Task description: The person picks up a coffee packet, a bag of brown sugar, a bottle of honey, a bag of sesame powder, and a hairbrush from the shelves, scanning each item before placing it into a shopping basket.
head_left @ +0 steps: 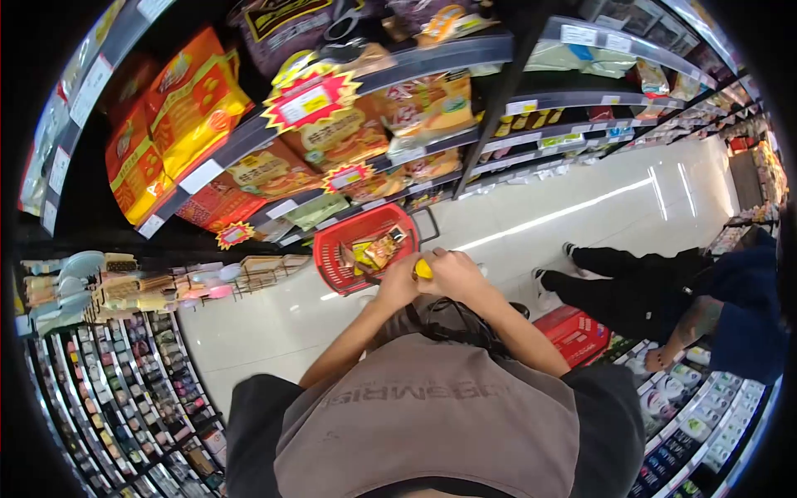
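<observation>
My left hand point(400, 280) and my right hand point(453, 274) meet in front of my body, fingers curled in. Between them shows a small yellow item point(424, 268); most of it is covered by the fingers, so its kind cannot be made out. Just beyond the hands is a red shopping basket point(325, 253) with black handle parts, one of them close to my left hand. Several colourful packets point(384, 247) lie inside the basket.
Shelves of bagged goods point(195, 104) rise ahead, with bright price tags. Hanging utensils point(79, 282) and small packaged goods point(124, 390) line the left. On the right, another person point(631, 274) in dark clothes stands by a second red basket point(573, 332) and a shelf.
</observation>
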Available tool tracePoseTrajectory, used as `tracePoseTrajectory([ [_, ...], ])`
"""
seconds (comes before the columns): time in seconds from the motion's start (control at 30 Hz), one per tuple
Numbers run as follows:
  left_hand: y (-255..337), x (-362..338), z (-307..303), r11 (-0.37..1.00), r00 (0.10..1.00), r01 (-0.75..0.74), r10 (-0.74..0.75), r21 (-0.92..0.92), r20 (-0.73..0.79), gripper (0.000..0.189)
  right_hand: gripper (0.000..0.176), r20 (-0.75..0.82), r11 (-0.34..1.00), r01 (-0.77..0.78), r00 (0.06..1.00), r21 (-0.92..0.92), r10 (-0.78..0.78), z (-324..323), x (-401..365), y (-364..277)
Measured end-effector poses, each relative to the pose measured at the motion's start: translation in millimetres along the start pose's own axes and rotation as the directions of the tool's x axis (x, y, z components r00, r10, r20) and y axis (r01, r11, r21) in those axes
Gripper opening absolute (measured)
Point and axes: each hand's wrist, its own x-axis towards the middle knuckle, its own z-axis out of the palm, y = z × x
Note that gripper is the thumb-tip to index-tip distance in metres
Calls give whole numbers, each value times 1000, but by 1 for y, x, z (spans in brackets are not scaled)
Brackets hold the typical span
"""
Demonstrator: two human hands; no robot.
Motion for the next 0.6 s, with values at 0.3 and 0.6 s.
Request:
tracePoseTrajectory([
  [0.3,105,104,103,991,985,24,0,-135,175,29,59,-311,950,-133,924,283,222,-116,-94,125],
  [0.6,166,202,145,897,866,55,175,-438,469,27,31,-201,809,-81,950,583,240,-192,-92,215],
])
